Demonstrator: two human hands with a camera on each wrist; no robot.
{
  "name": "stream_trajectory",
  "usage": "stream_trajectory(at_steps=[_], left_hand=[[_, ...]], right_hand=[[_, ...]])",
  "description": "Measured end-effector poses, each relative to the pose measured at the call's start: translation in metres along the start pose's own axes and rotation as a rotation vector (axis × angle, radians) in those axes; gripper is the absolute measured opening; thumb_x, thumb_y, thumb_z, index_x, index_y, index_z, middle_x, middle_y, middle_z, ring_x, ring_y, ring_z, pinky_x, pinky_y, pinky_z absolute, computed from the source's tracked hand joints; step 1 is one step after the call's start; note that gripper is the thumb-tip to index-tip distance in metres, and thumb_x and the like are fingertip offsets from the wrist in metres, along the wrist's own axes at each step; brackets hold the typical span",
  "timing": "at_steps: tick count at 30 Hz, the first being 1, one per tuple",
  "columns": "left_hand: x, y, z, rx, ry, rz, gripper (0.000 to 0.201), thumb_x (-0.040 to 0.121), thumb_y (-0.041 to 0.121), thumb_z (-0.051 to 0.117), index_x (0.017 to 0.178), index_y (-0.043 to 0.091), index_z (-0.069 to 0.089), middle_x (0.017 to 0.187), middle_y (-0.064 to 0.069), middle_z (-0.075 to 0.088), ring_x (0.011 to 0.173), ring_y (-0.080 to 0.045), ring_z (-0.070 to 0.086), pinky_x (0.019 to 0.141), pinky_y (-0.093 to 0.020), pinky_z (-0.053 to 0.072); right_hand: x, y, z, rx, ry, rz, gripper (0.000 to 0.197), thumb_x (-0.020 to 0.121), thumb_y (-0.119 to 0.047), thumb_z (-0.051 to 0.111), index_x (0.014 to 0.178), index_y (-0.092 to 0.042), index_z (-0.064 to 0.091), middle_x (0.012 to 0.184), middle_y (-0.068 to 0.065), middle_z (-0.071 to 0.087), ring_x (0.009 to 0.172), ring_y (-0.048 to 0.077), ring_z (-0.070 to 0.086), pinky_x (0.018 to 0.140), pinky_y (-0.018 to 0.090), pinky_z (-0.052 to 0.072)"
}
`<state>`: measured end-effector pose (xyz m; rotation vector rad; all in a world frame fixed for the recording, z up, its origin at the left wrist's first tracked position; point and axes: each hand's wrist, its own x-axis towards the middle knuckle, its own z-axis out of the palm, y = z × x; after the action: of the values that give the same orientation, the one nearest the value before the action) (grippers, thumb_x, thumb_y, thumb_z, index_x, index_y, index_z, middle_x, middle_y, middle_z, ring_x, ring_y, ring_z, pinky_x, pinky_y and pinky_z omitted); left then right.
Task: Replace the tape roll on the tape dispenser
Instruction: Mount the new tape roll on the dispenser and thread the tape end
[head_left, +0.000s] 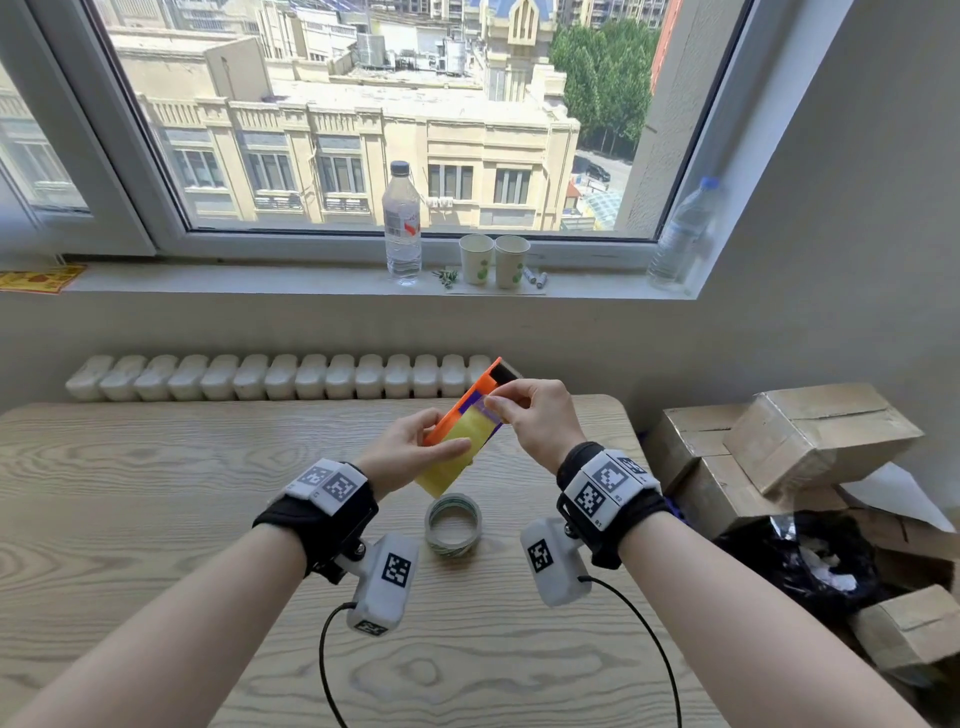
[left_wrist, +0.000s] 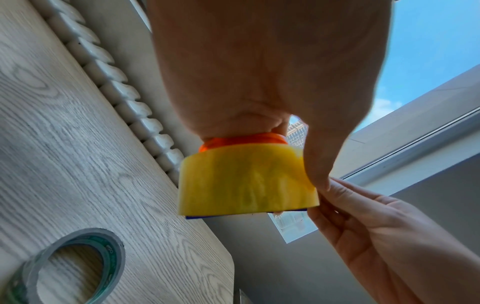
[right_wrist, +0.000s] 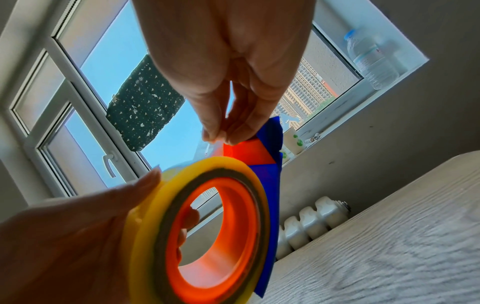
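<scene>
Head view: above the wood-grain desk (head_left: 156, 519), the left hand (head_left: 410, 452) grips the orange dispenser (head_left: 467, 400) carrying the yellow tape roll (head_left: 457, 452); the right hand (head_left: 535, 415) pinches the free tape end. A spent roll (head_left: 453, 525) lies below.

Left wrist: glossy translucent band, seated on the hub.

Right wrist: ring-shaped roll, blue plate behind. Pull the tape straight, taut, towards the cutter.

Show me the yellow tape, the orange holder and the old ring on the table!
yellow tape (left_wrist: 246, 185): left wrist view, on its outer curved side.
orange holder (right_wrist: 215, 232): right wrist view, on the hub inside the roll.
old ring (head_left: 453, 525): head view, on its rim, lying on the table.
</scene>
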<state>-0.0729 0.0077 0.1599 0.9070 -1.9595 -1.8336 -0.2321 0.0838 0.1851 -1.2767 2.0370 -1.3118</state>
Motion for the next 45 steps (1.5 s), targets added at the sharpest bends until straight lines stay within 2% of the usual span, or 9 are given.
stream_trajectory(at_steps=[4,7,12,17,27,30,34,39,45], left_hand=[[-0.001,0.0,-0.004,-0.038,-0.02,-0.032,0.044,0.068,0.017,0.072,0.109,0.012,0.058,0.1,-0.009,0.065,0.09,-0.02,0.062,0.08,-0.031,0.05],[-0.004,0.001,-0.006,-0.026,-0.043,-0.032,0.038,0.079,0.008,0.068,0.116,0.01,0.057,0.109,-0.011,0.065,0.095,-0.019,0.063,0.079,-0.023,0.053],[-0.004,0.001,-0.006,0.082,-0.026,-0.002,0.03,0.089,0.018,0.058,0.116,0.007,0.058,0.098,-0.002,0.066,0.074,0.004,0.065,0.064,-0.009,0.05],[-0.003,-0.002,-0.007,0.158,0.03,0.008,0.035,0.091,0.03,0.053,0.111,0.003,0.061,0.097,-0.007,0.066,0.081,-0.012,0.062,0.064,-0.013,0.05],[0.001,-0.007,-0.007,0.076,0.166,-0.022,0.024,0.084,0.035,0.063,0.069,0.016,0.067,0.067,-0.003,0.059,0.061,-0.015,0.05,0.053,-0.021,0.038],[0.0,-0.006,-0.008,0.064,0.14,-0.037,0.05,0.061,0.049,0.073,0.088,0.006,0.07,0.08,-0.009,0.066,0.071,-0.019,0.059,0.063,-0.028,0.043],[-0.001,-0.005,-0.011,-0.044,0.068,-0.056,0.07,0.044,0.038,0.071,0.102,0.0,0.064,0.089,-0.014,0.063,0.079,-0.025,0.058,0.064,-0.027,0.043],[-0.001,-0.002,-0.009,0.018,0.065,-0.03,0.04,0.067,0.034,0.068,0.097,0.009,0.065,0.084,-0.004,0.065,0.071,-0.014,0.06,0.059,-0.018,0.045],[0.0,0.0,-0.011,0.16,0.133,-0.026,0.036,0.084,0.038,0.061,0.103,0.008,0.066,0.096,-0.011,0.07,0.083,-0.02,0.064,0.072,-0.028,0.049]], right_hand=[[0.0,0.0,0.001,-0.009,-0.006,0.004,0.011,0.082,-0.012,0.067,0.086,-0.004,0.074,0.079,0.007,0.069,0.074,0.016,0.061,0.08,0.035,0.053],[-0.001,0.001,0.001,-0.007,-0.019,0.01,0.011,0.083,-0.012,0.066,0.086,-0.004,0.073,0.078,0.004,0.067,0.074,0.015,0.061,0.081,0.035,0.052],[-0.002,0.002,0.002,-0.028,-0.008,0.009,0.012,0.084,-0.015,0.065,0.087,-0.007,0.073,0.079,0.003,0.067,0.077,0.016,0.062,0.079,0.034,0.053],[0.001,0.001,-0.002,-0.032,-0.011,0.017,0.013,0.084,-0.015,0.066,0.089,-0.005,0.073,0.081,0.004,0.067,0.079,0.018,0.063,0.083,0.038,0.054],[0.01,0.0,-0.009,0.055,-0.015,0.105,0.01,0.084,-0.01,0.064,0.086,-0.003,0.071,0.077,0.007,0.067,0.074,0.022,0.064,0.074,0.044,0.058],[0.011,0.003,-0.009,0.045,-0.015,0.114,0.008,0.084,-0.011,0.064,0.08,-0.01,0.07,0.077,0.007,0.068,0.075,0.027,0.068,0.073,0.048,0.059],[0.012,-0.001,-0.013,0.055,-0.019,0.117,0.008,0.084,-0.008,0.063,0.079,-0.01,0.069,0.074,0.005,0.066,0.072,0.026,0.067,0.069,0.046,0.06],[0.015,-0.005,-0.018,0.059,-0.012,0.103,0.008,0.084,-0.009,0.064,0.084,-0.004,0.07,0.071,0.0,0.064,0.065,0.014,0.06,0.068,0.03,0.056],[0.02,-0.006,-0.021,0.145,0.0,0.126,0.009,0.085,-0.008,0.063,0.084,-0.001,0.068,0.067,0.002,0.062,0.067,0.018,0.059,0.081,0.04,0.057]])
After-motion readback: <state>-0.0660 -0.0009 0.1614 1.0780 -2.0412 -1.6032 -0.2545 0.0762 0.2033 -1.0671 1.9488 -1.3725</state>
